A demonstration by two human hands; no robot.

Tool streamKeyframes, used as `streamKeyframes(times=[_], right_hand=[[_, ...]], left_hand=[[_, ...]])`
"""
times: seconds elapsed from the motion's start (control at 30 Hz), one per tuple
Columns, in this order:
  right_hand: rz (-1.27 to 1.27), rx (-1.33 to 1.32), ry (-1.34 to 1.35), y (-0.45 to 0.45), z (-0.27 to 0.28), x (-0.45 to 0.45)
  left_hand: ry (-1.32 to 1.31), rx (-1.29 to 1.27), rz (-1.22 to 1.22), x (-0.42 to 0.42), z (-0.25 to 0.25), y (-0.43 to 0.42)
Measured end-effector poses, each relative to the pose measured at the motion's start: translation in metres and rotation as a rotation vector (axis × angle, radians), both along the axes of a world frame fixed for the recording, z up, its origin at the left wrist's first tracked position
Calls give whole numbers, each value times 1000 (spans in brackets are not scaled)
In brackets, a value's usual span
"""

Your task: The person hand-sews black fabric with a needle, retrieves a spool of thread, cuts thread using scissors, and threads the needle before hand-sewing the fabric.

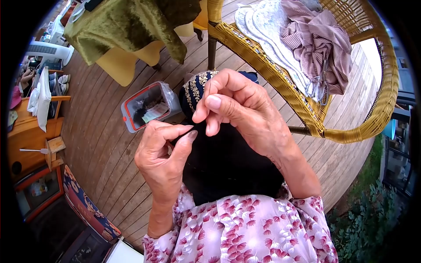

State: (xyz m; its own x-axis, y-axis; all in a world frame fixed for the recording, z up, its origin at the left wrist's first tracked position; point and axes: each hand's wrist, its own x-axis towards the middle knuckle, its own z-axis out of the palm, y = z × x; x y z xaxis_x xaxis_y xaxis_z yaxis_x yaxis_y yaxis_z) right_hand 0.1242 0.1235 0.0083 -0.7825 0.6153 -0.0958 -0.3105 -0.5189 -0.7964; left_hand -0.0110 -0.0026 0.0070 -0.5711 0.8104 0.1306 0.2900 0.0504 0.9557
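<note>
Black cloth [232, 162] lies over my lap. My left hand [164, 151] is closed in a pinch, with a dark edge of the cloth between thumb and forefinger. Just above and to the right, my right hand [241, 109] pinches thumb against forefinger. A thin dark line [210, 83] stands up from that pinch; whether it is a needle or a thread I cannot tell. The fingertips of both hands are close together but apart. Below the right hand's fingers, dark fabric with a gold pattern [191, 92] shows over my knee.
A lidless plastic box [127, 109] with dark bits inside sits on the plank floor [101, 144]. At the right, a wicker chair [351, 131] holds striped cloth [320, 44] and a white quilted cloth [267, 35]. A table with a green velvet cover [127, 30] stands at the upper left.
</note>
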Motion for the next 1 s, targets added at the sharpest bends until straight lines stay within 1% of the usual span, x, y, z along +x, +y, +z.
streamKeyframes(times=[0.07, 0.13, 0.2, 0.27, 0.3, 0.37, 0.4, 0.47, 0.5, 0.53, 0.6, 0.67, 0.73, 0.77, 0.83, 0.87, 0.93, 0.97, 1.0], right_hand=[[31, -39, 43, 2, -2, 4], [-27, -125, 169, 2, -3, 5], [-111, -94, 258, 7, -4, 7], [-212, -15, 248, 11, -2, 10], [-212, -14, 249, 9, -2, 10], [-250, 25, 89, 4, -1, 11], [-251, 26, 89, 2, -1, 12], [-126, 618, -301, -3, -4, 13], [-190, 794, -333, -6, -5, 11], [-214, 847, -332, -8, -4, 9], [-192, 1030, -398, -9, 0, 7], [-178, 1058, -389, -10, -6, 7], [-164, 1086, -381, -10, -7, 7], [-215, 1111, -418, -9, -6, 8], [-276, 1154, -474, -5, -1, 12], [-274, 1157, -475, -4, -3, 12], [-370, 1170, -491, -4, -9, 14], [-365, 1196, -534, -3, -8, 16], [-364, 1197, -533, -2, -8, 18]], left_hand=[[-31, 8, -5, 0, 0, 0], [-52, -20, -17, 0, 1, 0], [-77, -35, -25, -1, 3, 1], [-101, -48, -32, -2, 4, 1], [-122, -46, -39, -3, 3, 0], [-143, -43, -47, -2, 3, 1], [-136, -44, -40, -2, 4, 1], [-129, -47, -31, -2, 4, 1], [-75, -44, -43, -3, 4, 1], [-21, -41, -54, -3, 3, 2], [-16, -20, -70, -3, 3, 3], [-10, 2, -85, -5, 5, 5], [-26, -198, -176, -15, 11, 5], [-26, -197, -172, -21, 6, 7], [290, -169, -393, -37, -12, 12], [288, -167, -391, -43, -14, 15], [92, -274, -459, -55, -18, 18], [-220, -452, -504, -65, -12, 16], [-220, -451, -503, -68, -9, 16]])
